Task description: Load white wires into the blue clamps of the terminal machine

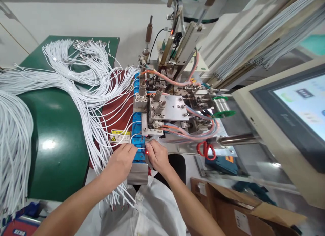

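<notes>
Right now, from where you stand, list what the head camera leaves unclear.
In the head view:
- White cable in the left hand: whether the right hand grips its end; that hand's own fingers hide it.
- Screen: text blurred, far side cut off by the right edge.
- Leftmost cable bundle: cut off by the left edge.
- Box label: writing too small and blurred.

We cannot make out the tip of the cable [140, 148] by the right hand [157, 155], nor read the cut-off, blurred screen [302, 99].
</notes>
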`<state>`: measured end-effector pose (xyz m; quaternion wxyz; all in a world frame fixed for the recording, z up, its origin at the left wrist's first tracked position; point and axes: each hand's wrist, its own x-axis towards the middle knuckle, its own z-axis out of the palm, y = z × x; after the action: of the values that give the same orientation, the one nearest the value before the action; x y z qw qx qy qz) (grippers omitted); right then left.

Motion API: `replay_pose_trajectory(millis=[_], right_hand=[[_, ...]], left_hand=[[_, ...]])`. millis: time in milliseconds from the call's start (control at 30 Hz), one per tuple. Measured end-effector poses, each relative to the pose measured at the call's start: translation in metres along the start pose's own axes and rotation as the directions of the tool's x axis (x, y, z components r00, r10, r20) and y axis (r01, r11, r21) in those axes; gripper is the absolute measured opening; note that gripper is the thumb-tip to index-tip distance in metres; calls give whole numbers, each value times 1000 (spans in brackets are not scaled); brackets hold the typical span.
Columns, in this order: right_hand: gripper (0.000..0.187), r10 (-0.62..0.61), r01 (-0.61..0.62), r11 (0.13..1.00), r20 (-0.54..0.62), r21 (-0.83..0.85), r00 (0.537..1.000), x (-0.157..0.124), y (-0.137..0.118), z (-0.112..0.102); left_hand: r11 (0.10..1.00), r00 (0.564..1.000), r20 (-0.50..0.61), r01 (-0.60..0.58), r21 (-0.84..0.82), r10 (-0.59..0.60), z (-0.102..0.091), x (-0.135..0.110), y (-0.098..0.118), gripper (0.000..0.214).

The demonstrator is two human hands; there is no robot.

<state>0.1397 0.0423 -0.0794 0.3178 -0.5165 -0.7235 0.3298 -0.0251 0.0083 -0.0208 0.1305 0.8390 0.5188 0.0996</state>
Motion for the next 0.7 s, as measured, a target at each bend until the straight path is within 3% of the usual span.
replay_pose_trajectory(millis=[133, 433, 600, 700], right_hand=[[32, 130, -109, 979, -110, 173, 985, -6, -1, 12], [35, 244, -205, 947, -138, 249, 960, -10, -2, 23], [37, 264, -220, 939, -142, 264, 954, -11, -1, 19], [38, 299, -227, 918, -190, 324, 935, -13, 0, 14]], left_hand=[[1000, 1000, 22, 17, 10, -18, -2, 0, 2, 22], [988, 997, -6, 75, 137, -75, 1, 0, 5, 18], [991, 991, -19, 128, -30, -129, 2, 0, -2, 19], [989, 995, 0, 102, -108, -103, -4, 0, -6, 21]])
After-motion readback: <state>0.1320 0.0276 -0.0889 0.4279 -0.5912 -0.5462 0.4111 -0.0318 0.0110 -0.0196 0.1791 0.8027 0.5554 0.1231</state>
